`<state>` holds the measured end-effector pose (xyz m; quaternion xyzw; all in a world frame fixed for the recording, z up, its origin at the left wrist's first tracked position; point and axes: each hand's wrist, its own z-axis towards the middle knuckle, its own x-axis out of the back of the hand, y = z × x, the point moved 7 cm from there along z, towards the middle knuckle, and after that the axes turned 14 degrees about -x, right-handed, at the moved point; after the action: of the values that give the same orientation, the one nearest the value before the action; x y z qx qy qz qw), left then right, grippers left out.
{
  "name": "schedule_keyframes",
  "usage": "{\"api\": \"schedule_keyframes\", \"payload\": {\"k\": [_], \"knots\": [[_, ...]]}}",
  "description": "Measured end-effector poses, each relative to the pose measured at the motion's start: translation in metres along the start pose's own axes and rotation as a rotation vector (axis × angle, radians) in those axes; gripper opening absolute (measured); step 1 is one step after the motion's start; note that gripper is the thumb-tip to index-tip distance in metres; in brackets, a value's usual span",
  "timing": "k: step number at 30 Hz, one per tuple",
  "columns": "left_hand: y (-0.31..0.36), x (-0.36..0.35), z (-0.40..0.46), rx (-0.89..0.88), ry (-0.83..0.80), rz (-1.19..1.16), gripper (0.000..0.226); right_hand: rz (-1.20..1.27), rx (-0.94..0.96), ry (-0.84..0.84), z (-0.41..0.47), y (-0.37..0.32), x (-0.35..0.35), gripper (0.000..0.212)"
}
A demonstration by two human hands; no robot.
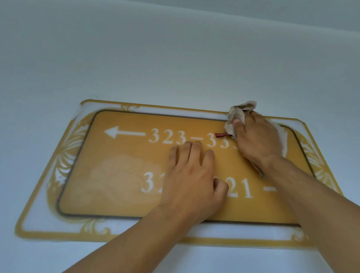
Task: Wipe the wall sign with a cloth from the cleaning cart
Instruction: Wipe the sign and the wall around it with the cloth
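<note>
The wall sign [120, 175] is a yellow plate with a white ornate border, a left arrow and white room numbers. My right hand [258, 138] presses a crumpled beige cloth [236, 116] with a small red tag against the sign's upper right part, near its top edge. My left hand [191, 178] lies flat on the middle of the sign, fingers together, covering some digits of the lower number row. A paler smeared patch shows on the sign's lower left face.
A plain pale wall [179, 52] surrounds the sign on all sides. Both bare forearms reach up from the bottom edge of the view. The cleaning cart is out of view.
</note>
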<state>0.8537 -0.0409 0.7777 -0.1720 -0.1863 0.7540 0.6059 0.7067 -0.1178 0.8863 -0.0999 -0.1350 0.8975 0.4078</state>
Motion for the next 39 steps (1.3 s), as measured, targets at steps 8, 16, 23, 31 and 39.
{"api": "schedule_keyframes", "payload": {"k": [8,16,23,31,39], "knots": [[-0.052,0.02,-0.031,0.032,-0.007,0.041,0.052,0.022,0.115,-0.034,-0.025,-0.094,-0.018,0.049],[-0.128,0.047,-0.079,0.097,-0.03,0.104,0.051,0.045,0.225,-0.061,-0.059,-0.193,-0.042,0.046],[-0.172,0.068,-0.114,0.144,-0.011,0.101,0.047,0.077,0.243,-0.109,-0.082,-0.255,-0.059,0.051],[-0.199,0.082,-0.147,0.097,0.031,0.058,0.055,0.105,0.279,-0.139,-0.101,-0.307,-0.073,0.054],[-0.204,0.085,-0.155,0.035,0.037,0.047,0.058,0.119,0.33,-0.154,-0.115,-0.342,-0.083,0.051]]}}
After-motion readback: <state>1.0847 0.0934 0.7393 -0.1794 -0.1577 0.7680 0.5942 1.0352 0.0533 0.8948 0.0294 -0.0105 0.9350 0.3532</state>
